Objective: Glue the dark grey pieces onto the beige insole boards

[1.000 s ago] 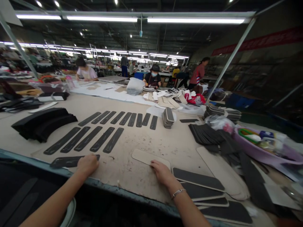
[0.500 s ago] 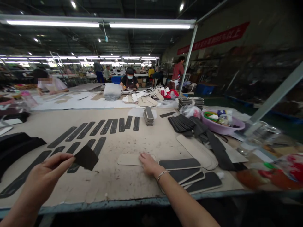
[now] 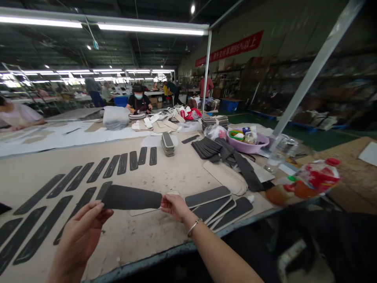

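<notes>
A dark grey strip (image 3: 132, 197) is stretched between my two hands above the table. My left hand (image 3: 85, 226) pinches its left end, and my right hand (image 3: 176, 208) pinches its right end. Beneath the strip, a pale board (image 3: 141, 212) lies on the table, partly covered by it. Rows of dark, shiny strips (image 3: 79, 177) lie to the left. Just right of my right hand are overlapping pale boards with dark grey tops (image 3: 207, 195).
A small stack of boards (image 3: 167, 144) stands mid-table. Farther right are dark pieces (image 3: 206, 149), plain pale boards (image 3: 226, 177), a purple basin (image 3: 249, 147) and bottles (image 3: 306, 186). A person (image 3: 140, 102) sits across the table. A metal post (image 3: 312, 74) slants at the right.
The view has turned right. The dark piece in my left hand now spans to my right hand, which has left the pale board and taken the strip's other end.
</notes>
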The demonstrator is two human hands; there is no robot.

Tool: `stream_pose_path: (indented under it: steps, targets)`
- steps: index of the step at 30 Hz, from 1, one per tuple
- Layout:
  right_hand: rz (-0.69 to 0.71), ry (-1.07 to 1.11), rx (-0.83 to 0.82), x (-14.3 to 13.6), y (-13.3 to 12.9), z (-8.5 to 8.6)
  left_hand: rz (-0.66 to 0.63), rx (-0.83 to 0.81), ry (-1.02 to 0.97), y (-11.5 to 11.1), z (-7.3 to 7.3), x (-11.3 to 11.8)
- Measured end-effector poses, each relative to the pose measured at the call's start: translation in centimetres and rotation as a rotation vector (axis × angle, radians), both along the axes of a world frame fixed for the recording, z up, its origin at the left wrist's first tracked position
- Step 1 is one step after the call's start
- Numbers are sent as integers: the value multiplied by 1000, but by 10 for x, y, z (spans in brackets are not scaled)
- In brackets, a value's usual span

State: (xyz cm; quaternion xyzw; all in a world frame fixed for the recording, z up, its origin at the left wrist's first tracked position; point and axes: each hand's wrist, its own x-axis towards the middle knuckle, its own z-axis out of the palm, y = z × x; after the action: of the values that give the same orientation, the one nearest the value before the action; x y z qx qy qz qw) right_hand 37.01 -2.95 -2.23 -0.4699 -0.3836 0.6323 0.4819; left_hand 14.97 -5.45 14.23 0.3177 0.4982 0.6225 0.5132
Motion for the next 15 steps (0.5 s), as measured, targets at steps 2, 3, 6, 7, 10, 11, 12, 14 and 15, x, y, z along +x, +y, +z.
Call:
stream_pose_path:
  steps: [2,3,6,7,10,11,12,14,15]
  targets:
    - [0,36,-40,0,-4,2,6,-35,-25,1,-7,0]
    - [0,37,-58,0,-6,3,4,-43,-28,1,-10,-1]
    - [-26,-17,-105,2,-7,3,-12,-45,-46,4,-20,-9]
    - [-38,-52,-118,4,-7,3,-17,-39,-51,5,-24,-12]
    - [-75,-206,-137,15,-5,3,-11,-43,1,7,-40,-20]
    - [-86,-272,-133,21,-3,3,-5,-63,50,8,-47,-21]
    - [-98,-341,-123,27,-1,4,-6,-94,112,10,-55,-22]
    - [-124,-485,-96,40,4,4,-42,-161,255,15,-71,-23]
    - [-137,-556,-83,46,8,4,-73,-181,333,19,-80,-22]
